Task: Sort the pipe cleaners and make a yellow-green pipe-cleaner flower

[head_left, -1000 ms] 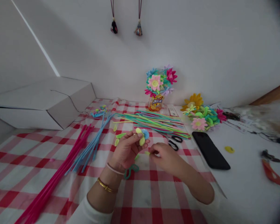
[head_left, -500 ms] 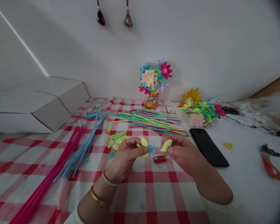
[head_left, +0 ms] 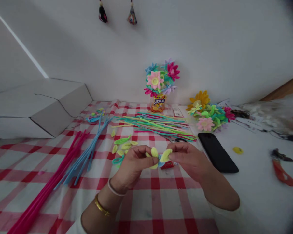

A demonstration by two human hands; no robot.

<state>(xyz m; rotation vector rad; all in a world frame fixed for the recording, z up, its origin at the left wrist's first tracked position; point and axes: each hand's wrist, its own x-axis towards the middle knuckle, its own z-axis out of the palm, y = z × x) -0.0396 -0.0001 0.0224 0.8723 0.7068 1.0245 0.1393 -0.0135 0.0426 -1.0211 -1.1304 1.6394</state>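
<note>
Between the thumb and fingers of my left hand (head_left: 138, 162) is a partly formed pipe-cleaner flower (head_left: 154, 152) with pale yellow petals and a light blue round piece (head_left: 160, 164) at its middle. My right hand (head_left: 187, 159) pinches a single yellow pipe-cleaner petal (head_left: 166, 155), held up against the flower and overlapping the blue piece. Whether the two are joined I cannot tell. Behind the hands lies a red box-like item (head_left: 167, 165), partly covered. Several loose yellow petals (head_left: 126, 146) and a green loop (head_left: 122, 140) rest beyond my left hand.
Many coloured pipe cleaners (head_left: 156, 125) lie across the checked cloth. Pink stems (head_left: 53, 182) and blue stems (head_left: 88, 146) are at left, near a white box (head_left: 61, 107). A flower-filled jar (head_left: 158, 103) stands behind. At right are a phone (head_left: 217, 152) and orange-handled pliers (head_left: 282, 169).
My right hand has moved left, bringing its yellow petal up to the flower in my left hand. The gap between them has closed, and the view has shifted slightly.
</note>
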